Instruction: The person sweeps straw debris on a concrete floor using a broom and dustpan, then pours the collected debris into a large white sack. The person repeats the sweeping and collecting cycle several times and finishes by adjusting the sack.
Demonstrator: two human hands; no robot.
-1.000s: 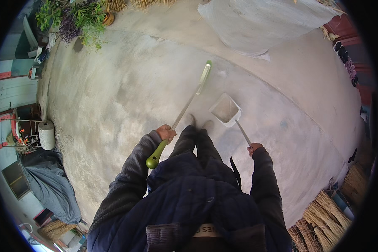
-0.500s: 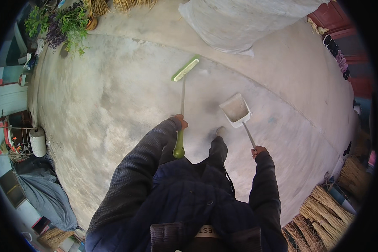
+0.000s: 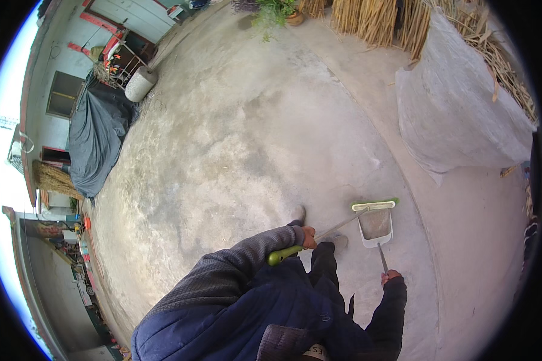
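My left hand is closed round the grey pole of a broom with a green grip end and a white-and-green head. The broom head lies across the front mouth of a white dustpan. My right hand is wrapped round the dustpan's grey handle, holding the pan low by the floor to the right of my feet. The pan's inside looks greyish brown; whether any dirt lies in it, I cannot tell. Both tools are over the concrete floor.
A large whitish sheet covers a heap at the right, with bundles of dry stalks behind it. A potted plant stands at the far edge. Along the left wall are a dark tarp-covered pile and a white cylinder.
My view has turned to the left. The broom has come across to the dustpan, its head now at the pan's mouth instead of well ahead and apart from it.
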